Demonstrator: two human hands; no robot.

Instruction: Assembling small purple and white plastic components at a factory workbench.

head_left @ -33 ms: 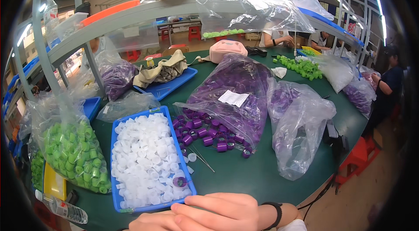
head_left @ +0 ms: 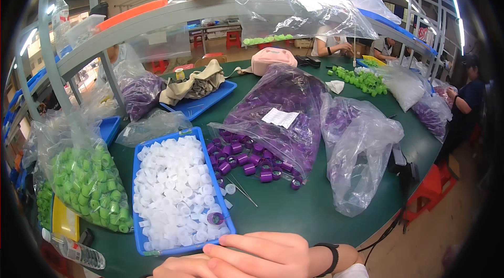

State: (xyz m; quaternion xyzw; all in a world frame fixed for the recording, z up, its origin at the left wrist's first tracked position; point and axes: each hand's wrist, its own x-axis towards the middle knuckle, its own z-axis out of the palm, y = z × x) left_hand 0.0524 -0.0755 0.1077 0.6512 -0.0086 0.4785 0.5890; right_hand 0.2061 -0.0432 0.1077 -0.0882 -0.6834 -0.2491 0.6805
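Observation:
My right hand (head_left: pixel 262 254) lies flat at the table's near edge, fingers stretched to the left and nothing in it. It overlaps my left hand (head_left: pixel 181 267), which is partly cut off by the lower edge of the view, its fingers mostly hidden. Just beyond them is a blue tray (head_left: pixel 219 196) full of translucent white plastic caps (head_left: pixel 173 188); the right fingertips are at its near right corner. One purple cap (head_left: pixel 215 218) sits inside a clear one in that corner. Loose purple caps (head_left: pixel 242 158) lie right of the tray, with metal tweezers (head_left: pixel 242 192) nearby.
A big bag of purple caps (head_left: pixel 278 99) lies mid-table, a crumpled clear bag (head_left: pixel 362 167) right of it. A bag of green caps (head_left: pixel 89 188) and a plastic bottle (head_left: pixel 79 251) are at left. A grey shelf rail (head_left: pixel 210 9) spans above. Other people work at the far right.

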